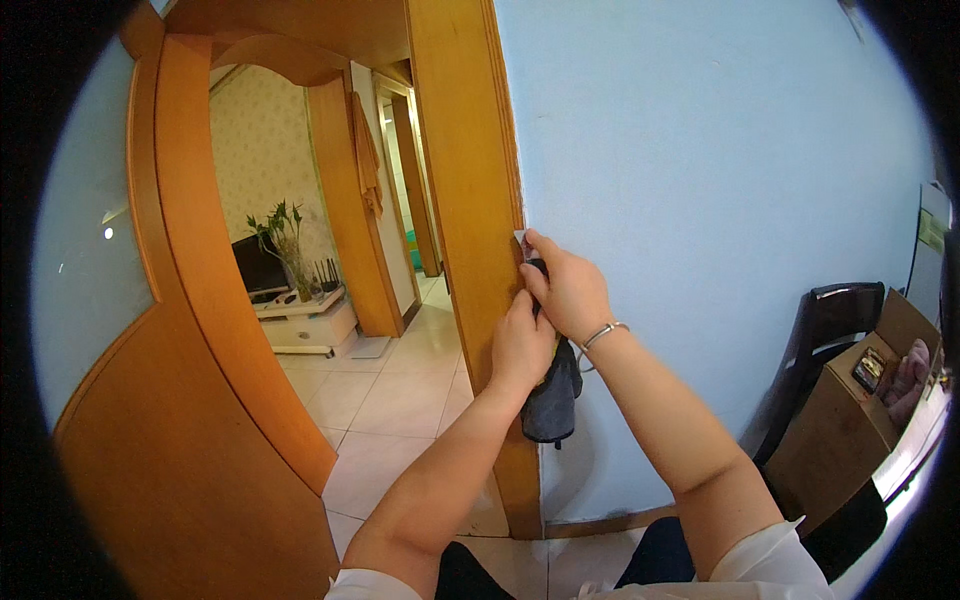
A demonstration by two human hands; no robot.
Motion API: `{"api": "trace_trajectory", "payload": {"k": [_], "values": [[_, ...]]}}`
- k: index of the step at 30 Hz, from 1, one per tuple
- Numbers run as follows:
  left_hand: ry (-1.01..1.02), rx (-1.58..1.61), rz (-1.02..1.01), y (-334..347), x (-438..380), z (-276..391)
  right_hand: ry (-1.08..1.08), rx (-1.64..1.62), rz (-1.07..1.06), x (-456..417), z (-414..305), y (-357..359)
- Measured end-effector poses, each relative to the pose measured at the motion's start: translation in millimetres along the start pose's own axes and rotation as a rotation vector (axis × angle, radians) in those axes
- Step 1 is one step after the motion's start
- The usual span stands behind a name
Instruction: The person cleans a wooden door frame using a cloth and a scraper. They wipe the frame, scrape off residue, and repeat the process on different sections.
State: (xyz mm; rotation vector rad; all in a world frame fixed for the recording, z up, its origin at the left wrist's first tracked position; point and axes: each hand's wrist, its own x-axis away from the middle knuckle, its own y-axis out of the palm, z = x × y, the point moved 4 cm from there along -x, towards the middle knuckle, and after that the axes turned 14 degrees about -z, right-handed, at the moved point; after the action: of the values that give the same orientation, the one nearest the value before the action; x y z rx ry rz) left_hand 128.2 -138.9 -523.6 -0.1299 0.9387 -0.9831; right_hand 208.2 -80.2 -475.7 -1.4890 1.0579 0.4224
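A flat, pale blade-like piece sits where the wooden door frame meets the light blue wall. My right hand, with a metal bangle at the wrist, pinches this piece and the black part below it. Just beneath, my left hand is wrapped around the lower portion, close against the frame. Under both hands hangs a dark grey item with a little yellow near its top; its exact kind is unclear. My fingers hide much of what they hold.
A wooden door with a glass pane stands at left. Through the doorway are a white cabinet, a television and a vase of plants. At right, a cardboard box rests by a dark chair.
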Motion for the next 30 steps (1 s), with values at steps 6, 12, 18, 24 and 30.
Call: {"api": "trace_trajectory", "payload": {"k": [6, 12, 18, 24, 30], "values": [[0.000, -0.079, -0.004, -0.6, -9.6, -6.0, -0.079, -0.005, 0.152, -5.1, 6.5, 6.8], [0.054, 0.044, 0.009, 4.7, -5.0, -10.4, -0.019, 0.119, 0.067, -2.4, -1.1, 4.1], [0.001, 0.115, -0.022, -0.6, -13.5, -9.5, -0.048, 0.213, 0.116, -11.1, -9.5, -0.8], [-0.056, 0.157, -0.030, 3.8, -7.4, -13.0, -0.055, 0.196, 0.076, -6.2, -6.9, 3.0], [0.036, 0.187, -0.023, 3.7, -14.9, -17.3, -0.053, 0.226, 0.097, -10.4, -8.5, -0.5]]}}
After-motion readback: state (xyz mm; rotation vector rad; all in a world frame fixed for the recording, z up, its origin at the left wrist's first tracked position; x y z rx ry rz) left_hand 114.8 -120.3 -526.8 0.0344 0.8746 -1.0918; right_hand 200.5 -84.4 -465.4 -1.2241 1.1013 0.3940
